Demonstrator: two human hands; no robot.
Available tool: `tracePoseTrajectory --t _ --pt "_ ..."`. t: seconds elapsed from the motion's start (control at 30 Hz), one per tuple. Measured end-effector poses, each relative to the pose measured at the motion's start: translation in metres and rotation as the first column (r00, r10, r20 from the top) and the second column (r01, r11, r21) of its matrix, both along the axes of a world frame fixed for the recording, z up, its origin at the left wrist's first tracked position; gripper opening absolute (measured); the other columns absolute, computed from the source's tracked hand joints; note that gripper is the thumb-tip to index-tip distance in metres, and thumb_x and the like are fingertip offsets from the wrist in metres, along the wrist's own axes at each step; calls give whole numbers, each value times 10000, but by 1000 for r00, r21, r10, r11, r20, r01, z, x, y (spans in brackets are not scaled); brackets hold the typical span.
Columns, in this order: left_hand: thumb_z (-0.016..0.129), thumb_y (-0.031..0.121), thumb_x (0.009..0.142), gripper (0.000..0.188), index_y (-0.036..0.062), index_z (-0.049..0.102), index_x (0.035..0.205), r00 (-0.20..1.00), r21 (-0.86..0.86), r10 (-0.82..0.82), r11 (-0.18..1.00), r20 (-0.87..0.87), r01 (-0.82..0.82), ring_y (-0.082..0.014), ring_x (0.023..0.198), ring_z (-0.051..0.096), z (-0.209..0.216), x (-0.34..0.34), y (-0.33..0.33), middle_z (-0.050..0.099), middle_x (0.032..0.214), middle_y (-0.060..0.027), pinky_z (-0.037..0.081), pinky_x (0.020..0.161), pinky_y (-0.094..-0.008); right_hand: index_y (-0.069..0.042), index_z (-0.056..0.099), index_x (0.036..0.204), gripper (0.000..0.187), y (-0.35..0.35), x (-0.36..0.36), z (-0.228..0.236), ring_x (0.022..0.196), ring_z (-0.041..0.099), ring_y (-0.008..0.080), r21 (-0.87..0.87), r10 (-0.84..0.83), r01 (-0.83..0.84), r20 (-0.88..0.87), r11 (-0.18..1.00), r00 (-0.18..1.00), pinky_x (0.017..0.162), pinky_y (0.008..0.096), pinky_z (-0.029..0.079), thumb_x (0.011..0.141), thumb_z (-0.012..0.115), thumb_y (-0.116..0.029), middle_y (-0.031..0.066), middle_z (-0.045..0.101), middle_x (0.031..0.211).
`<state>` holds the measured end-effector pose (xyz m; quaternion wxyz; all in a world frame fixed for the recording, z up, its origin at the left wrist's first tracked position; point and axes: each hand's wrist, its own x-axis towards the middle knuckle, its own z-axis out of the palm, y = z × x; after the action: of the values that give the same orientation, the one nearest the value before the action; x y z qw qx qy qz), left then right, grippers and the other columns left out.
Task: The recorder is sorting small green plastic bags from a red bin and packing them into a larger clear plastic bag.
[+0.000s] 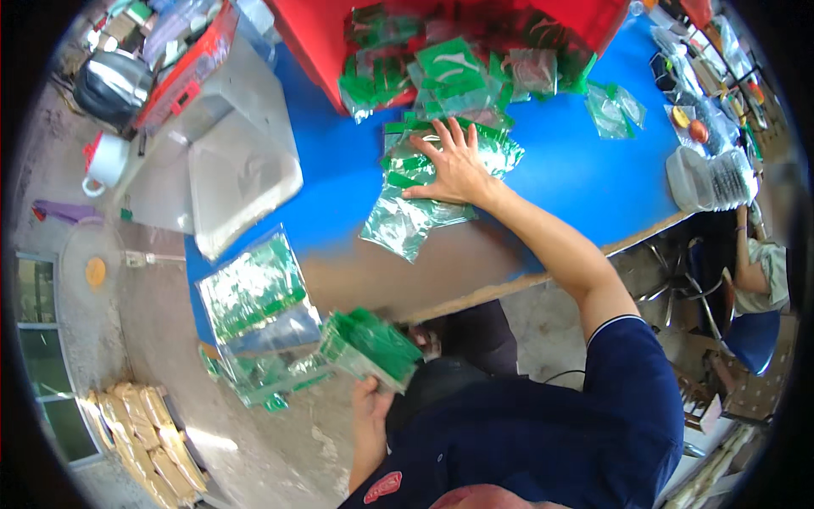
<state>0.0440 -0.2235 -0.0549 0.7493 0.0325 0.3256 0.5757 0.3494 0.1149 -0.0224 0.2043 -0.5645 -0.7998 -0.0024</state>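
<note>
My left hand (pixel 370 409), low in front of my body, is closed around the lower edge of a stack of green and clear plastic packets (pixel 373 343). That stack is held off the near edge of the table. My right hand (pixel 458 170) lies with its fingers spread on a loose pile of similar green-banded clear packets (pixel 397 222) on the blue tabletop. Whether the packets contain anything is too hard to make out. Beside my left hand, a large clear bag with green packets (pixel 254 288) lies at the table's left corner, and more packets (pixel 271 369) hang below it.
A red bin (pixel 305 38) opens toward me at the far side, packets spilling from its mouth. Left of it stands a translucent plastic box (pixel 246 170). Two small packets (pixel 615 110) and clear plastic tubs (pixel 708 178) lie at the right. Another person (pixel 759 271) sits beyond the table's right end.
</note>
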Motion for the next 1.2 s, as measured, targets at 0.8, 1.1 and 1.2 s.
tracePoseTrajectory --t 0.8,1.1,1.2 --pt "782 115 807 786 25 372 1472 992 84 -82 994 94 74 -344 1370 444 -16 34 21 484 1461 -128 337 1161 -589 -27 557 1336 492 -205 -24 26 1329 464 381 -114 550 -592 -265 798 792 1115 505 351 908 645 -254 219 513 1408" --pt "799 130 782 815 10 371 1466 991 93 -131 987 -8 132 -370 1364 445 -15 6 13 478 1461 -137 362 1143 -585 23 589 1192 405 -195 -28 25 1242 527 397 15 473 -488 -273 873 838 1051 495 420 938 638 -289 207 576 1301" --pt "773 66 784 760 35 401 1446 984 145 -150 976 -98 163 -303 1314 495 2 5 24 524 1386 -106 393 1141 -486 34 613 979 282 -202 -42 27 1168 569 394 -190 528 -739 -588 646 613 1026 463 451 993 547 -240 222 607 1193"
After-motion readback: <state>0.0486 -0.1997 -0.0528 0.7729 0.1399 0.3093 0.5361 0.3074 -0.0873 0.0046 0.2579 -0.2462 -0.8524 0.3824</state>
